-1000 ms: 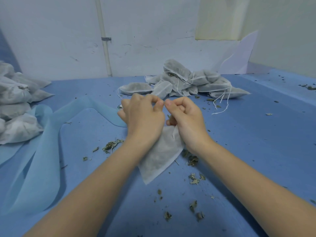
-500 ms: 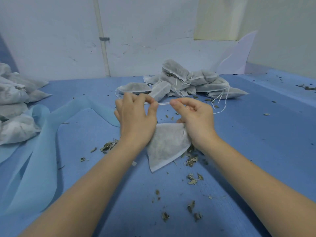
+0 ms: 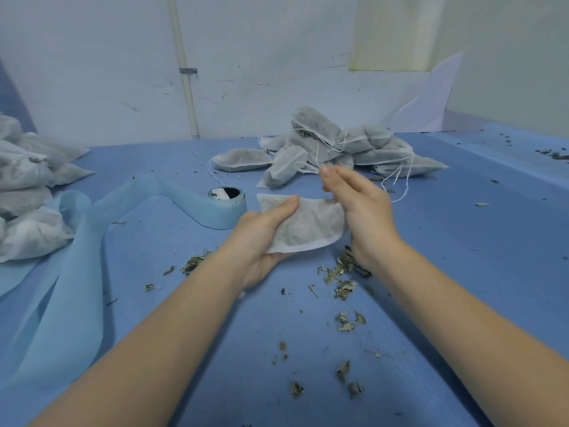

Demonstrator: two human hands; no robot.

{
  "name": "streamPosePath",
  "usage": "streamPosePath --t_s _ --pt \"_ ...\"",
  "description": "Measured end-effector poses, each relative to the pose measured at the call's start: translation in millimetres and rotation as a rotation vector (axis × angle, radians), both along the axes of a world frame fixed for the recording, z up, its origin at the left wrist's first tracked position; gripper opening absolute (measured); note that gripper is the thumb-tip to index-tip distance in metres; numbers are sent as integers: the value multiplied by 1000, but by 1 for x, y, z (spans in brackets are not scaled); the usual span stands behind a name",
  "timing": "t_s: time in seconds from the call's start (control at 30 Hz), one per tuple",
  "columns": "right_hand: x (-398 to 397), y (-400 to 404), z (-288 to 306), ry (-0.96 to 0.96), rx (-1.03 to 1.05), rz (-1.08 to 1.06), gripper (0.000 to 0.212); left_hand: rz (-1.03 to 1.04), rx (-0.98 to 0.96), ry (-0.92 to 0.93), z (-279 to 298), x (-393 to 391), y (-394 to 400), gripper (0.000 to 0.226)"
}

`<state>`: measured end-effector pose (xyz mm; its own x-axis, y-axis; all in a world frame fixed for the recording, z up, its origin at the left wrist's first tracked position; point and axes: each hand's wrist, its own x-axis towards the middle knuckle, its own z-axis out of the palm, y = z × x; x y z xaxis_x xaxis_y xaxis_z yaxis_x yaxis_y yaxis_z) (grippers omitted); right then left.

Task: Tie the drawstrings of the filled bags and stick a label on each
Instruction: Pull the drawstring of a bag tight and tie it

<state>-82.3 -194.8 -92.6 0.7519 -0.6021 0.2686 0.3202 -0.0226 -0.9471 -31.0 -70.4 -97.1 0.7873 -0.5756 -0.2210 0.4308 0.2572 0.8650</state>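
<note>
A filled white mesh bag is lifted just off the blue table. My left hand grips it from underneath, thumb pressed on its top edge. At the bag's right end is my right hand, its fingers straight, pointing up and blurred. I see no drawstring between them, and that end of the bag is hidden behind the hand. A roll of light blue label tape stands just left of the bag, with its long strip trailing to the left.
A pile of filled bags with loose white drawstrings lies behind my hands near the wall. Another heap of bags sits at the left edge. Dried leaf crumbs are scattered on the table in front of me.
Both hands let go of the drawstring they were pulling apart. My left hand turned under the bag and lifted it; my right hand opened and rose. The tape roll is now uncovered.
</note>
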Motion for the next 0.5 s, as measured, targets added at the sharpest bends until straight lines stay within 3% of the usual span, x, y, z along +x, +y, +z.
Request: streamPosePath --t_s 0.13,0.27,0.33,0.5 --pt "-3 -1 0 15 -173 136 3 17 -16 40 0 3 3 39" --pt "-7 -7 0 64 -443 191 7 -46 -148 125 3 6 9 56" --pt "-7 -8 0 74 -544 192 10 -107 -160 42 2 4 9 63" --pt "-4 -13 0 98 -569 180 11 18 -97 -104 -3 8 7 27"
